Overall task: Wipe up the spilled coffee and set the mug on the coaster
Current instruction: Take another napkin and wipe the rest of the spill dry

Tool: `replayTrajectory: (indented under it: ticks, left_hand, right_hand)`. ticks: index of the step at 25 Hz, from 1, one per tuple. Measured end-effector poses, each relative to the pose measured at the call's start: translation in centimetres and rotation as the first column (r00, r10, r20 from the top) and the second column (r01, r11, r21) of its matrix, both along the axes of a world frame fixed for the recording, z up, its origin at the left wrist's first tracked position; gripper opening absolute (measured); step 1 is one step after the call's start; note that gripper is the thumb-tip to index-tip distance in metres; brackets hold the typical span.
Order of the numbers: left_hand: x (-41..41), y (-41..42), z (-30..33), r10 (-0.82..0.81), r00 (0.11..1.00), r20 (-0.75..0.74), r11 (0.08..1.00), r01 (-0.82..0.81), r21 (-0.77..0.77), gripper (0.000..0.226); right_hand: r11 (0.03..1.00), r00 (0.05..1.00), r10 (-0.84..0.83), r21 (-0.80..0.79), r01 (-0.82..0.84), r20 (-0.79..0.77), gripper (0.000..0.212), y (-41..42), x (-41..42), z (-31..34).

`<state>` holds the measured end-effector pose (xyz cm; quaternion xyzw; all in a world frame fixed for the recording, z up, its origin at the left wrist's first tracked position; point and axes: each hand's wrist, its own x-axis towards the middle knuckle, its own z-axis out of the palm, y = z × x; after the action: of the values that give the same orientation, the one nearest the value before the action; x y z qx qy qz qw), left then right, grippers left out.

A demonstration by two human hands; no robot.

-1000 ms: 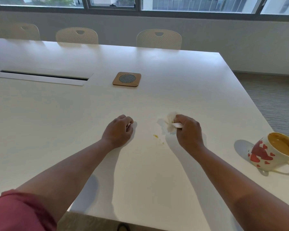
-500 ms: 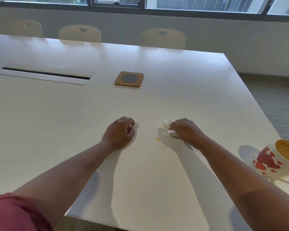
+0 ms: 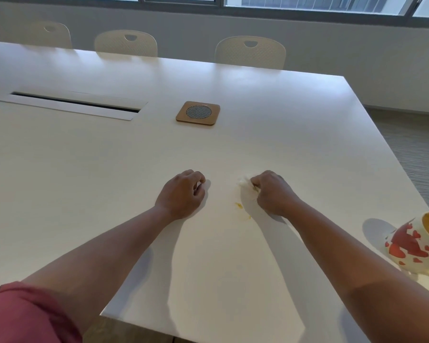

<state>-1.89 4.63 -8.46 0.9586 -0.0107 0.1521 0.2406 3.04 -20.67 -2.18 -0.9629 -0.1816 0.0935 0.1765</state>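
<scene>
Both hands on the white table, the right one gripping a wad of tissue beside the coffee drops.

Nearest, at the right edge, the mug (image 3: pixel 417 246), white with red hearts, lies tipped on its side with brown coffee coating its inside; it is well apart from the coaster. The left hand (image 3: pixel 182 194) rests on the table (image 3: pixel 84 169) with fingers curled in, holding nothing. The right hand (image 3: pixel 270 191) has its fingers curled round a crumpled tissue (image 3: pixel 244 182), just beyond small yellowish coffee drops (image 3: pixel 238 205). Farther off sits the square wooden coaster (image 3: pixel 198 113) with a mesh centre, bare, and left of it a long cable slot (image 3: pixel 74 105). Beyond the table's far edge stand pale chairs (image 3: pixel 250 52) under a window.
</scene>
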Motion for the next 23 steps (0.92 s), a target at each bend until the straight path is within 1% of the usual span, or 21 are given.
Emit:
replayTrajectory:
  ticks: [2, 4, 7, 9, 12, 14, 17, 20, 23]
  left_hand:
    - [0.0, 0.0, 0.0, 0.003, 1.0, 0.006, 1.0, -0.003, 0.007, 0.009]
    - [0.1, 0.0, -0.2, 0.003, 1.0, 0.013, 1.0, -0.003, 0.011, 0.01]
    - [0.1, -0.1, -0.1, -0.001, 1.0, 0.008, 1.0, 0.001, 0.015, 0.011]
    - [0.1, 0.0, 0.0, 0.005, 1.0, 0.009, 1.0, -0.005, 0.013, 0.012]
    - [0.0, -0.1, 0.1, 0.004, 1.0, 0.001, 1.0, -0.004, 0.025, 0.015]
    - [-0.1, -0.2, 0.2, 0.006, 1.0, 0.003, 1.0, -0.006, 0.026, 0.018]
    - [-0.1, -0.2, 0.1, 0.012, 1.0, -0.006, 0.999, -0.012, 0.033, 0.013]
    - [-0.1, -0.2, 0.0, 0.023, 1.0, -0.003, 0.999, -0.023, 0.036, 0.007]
    - [-0.1, -0.2, -0.1, 0.031, 0.999, 0.013, 0.999, -0.031, 0.037, 0.008]
  right_hand:
    - [0.996, 0.995, 0.094, -0.003, -0.094, 0.038, 0.028, 0.9, -0.3, -0.3]
    - [0.986, 0.982, 0.165, -0.042, -0.162, 0.096, 0.03, 1.4, -0.6, -0.8]
    - [0.975, 0.95, 0.211, -0.121, -0.187, 0.232, 0.045, 1.1, -0.8, -1.3]
    - [0.965, 0.927, 0.251, -0.152, -0.215, 0.278, 0.052, 0.8, -0.9, -1.5]
    - [0.938, 0.911, 0.337, -0.174, -0.301, 0.237, 0.051, 0.7, -1.6, -1.3]
    - [0.907, 0.883, 0.413, -0.192, -0.376, 0.222, 0.051, 0.6, -2.3, -1.1]
    - [0.868, 0.85, 0.486, -0.224, -0.443, 0.201, 0.043, -0.2, -3.2, -0.5]
    - [0.851, 0.853, 0.501, -0.257, -0.457, 0.143, 0.035, -0.6, -4.1, 0.2]
    - [0.861, 0.878, 0.472, -0.257, -0.439, 0.079, 0.027, -0.4, -5.8, 0.9]
